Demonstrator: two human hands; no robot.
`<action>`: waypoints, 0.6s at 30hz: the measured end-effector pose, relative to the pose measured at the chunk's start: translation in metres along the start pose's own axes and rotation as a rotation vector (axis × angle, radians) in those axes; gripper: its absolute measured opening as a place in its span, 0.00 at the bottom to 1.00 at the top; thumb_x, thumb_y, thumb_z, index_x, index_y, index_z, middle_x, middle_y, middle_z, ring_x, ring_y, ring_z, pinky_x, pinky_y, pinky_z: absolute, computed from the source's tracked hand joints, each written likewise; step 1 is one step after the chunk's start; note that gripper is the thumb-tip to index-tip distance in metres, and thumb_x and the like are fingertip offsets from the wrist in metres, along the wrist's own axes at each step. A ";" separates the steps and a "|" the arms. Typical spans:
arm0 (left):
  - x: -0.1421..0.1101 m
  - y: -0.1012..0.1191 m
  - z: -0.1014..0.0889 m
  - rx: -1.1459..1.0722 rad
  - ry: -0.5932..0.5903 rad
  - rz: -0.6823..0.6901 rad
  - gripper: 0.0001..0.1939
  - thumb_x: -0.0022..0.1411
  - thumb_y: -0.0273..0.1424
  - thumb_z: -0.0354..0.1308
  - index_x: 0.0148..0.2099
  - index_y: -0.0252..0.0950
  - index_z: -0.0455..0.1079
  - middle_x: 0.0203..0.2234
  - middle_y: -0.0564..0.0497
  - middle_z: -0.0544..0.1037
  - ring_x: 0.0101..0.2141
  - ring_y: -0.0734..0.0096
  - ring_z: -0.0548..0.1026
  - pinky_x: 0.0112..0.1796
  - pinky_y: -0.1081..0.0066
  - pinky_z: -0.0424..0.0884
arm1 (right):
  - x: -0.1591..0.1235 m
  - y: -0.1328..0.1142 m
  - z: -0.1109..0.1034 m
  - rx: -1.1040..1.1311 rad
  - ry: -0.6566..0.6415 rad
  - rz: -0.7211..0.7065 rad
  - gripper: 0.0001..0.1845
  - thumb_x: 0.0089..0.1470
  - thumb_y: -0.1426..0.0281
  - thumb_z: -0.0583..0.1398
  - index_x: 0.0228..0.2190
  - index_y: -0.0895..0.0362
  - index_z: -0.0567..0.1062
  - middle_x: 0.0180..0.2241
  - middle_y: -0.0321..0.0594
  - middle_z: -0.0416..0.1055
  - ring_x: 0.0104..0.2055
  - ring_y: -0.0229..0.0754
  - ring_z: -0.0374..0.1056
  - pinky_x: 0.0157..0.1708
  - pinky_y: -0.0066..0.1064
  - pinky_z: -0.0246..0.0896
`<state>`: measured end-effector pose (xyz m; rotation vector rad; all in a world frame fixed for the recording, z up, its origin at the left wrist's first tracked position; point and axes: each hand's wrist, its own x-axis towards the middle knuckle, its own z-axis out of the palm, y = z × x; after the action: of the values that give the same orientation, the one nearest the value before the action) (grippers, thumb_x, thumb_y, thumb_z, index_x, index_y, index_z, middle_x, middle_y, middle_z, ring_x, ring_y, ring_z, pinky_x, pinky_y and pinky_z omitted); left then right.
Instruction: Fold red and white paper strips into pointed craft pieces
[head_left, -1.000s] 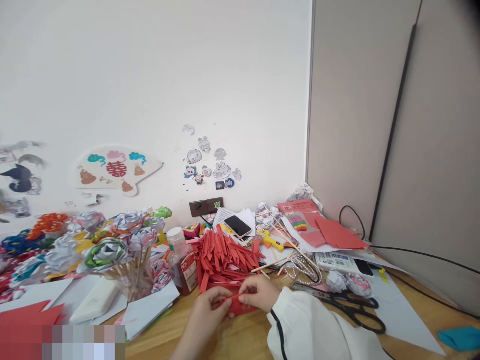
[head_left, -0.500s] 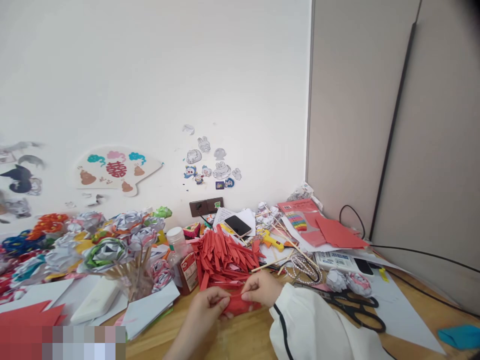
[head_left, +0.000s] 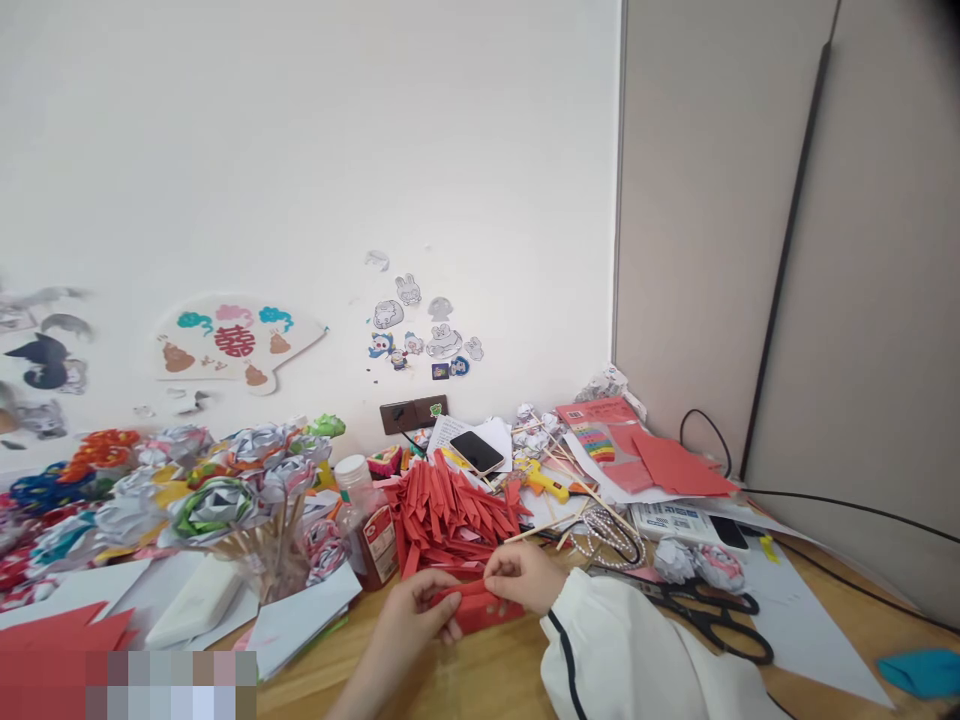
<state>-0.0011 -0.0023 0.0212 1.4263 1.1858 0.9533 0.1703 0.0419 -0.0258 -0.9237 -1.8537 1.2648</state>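
Note:
Between my two hands is a piece of red paper [head_left: 480, 612], held just above the wooden table [head_left: 480, 680]. My left hand [head_left: 424, 608] pinches its left part between thumb and fingers. At its upper right edge, my right hand [head_left: 525, 578] grips it with thumb and forefinger. A fold seems to run along the paper's top edge, though my fingers cover part of it. Right behind my hands lies a heap of folded red paper strips [head_left: 446, 510]. A jar with a red label [head_left: 367, 525] stands to the left of the heap.
Black-handled scissors [head_left: 712, 615] lie by my right sleeve. Beyond the strips are a phone [head_left: 477, 452], a yellow glue gun [head_left: 544, 482] and a bead string [head_left: 604, 535]. Paper flowers on sticks [head_left: 217, 505] and a white case [head_left: 193, 600] are at left. Red sheets [head_left: 679, 465] lie back right.
The red paper has tilted and been turned slightly in my fingers, and more of its face shows below the top fold. My right hand has shifted a little to the right.

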 end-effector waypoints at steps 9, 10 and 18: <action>0.000 -0.001 0.000 -0.044 0.005 0.009 0.08 0.39 0.30 0.57 0.25 0.32 0.63 0.09 0.55 0.72 0.13 0.73 0.69 0.18 0.74 0.64 | -0.001 0.005 0.008 0.041 -0.072 0.050 0.17 0.42 0.60 0.56 0.32 0.59 0.68 0.21 0.35 0.68 0.21 0.33 0.63 0.21 0.23 0.56; 0.000 -0.001 0.000 -0.066 -0.016 0.004 0.09 0.38 0.30 0.57 0.25 0.32 0.64 0.09 0.55 0.72 0.14 0.73 0.69 0.19 0.74 0.64 | -0.001 0.005 0.009 0.056 -0.071 0.048 0.17 0.42 0.60 0.56 0.32 0.59 0.68 0.21 0.35 0.68 0.20 0.33 0.63 0.21 0.23 0.56; 0.001 -0.007 -0.003 -0.292 -0.067 -0.110 0.10 0.38 0.30 0.59 0.27 0.33 0.65 0.12 0.57 0.72 0.13 0.75 0.69 0.16 0.76 0.62 | -0.002 0.000 0.013 0.159 -0.045 -0.062 0.19 0.43 0.60 0.55 0.34 0.60 0.68 0.19 0.35 0.67 0.17 0.32 0.62 0.19 0.24 0.58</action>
<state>-0.0053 -0.0008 0.0143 1.1408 1.0183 0.9518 0.1603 0.0349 -0.0293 -0.7523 -1.7732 1.3825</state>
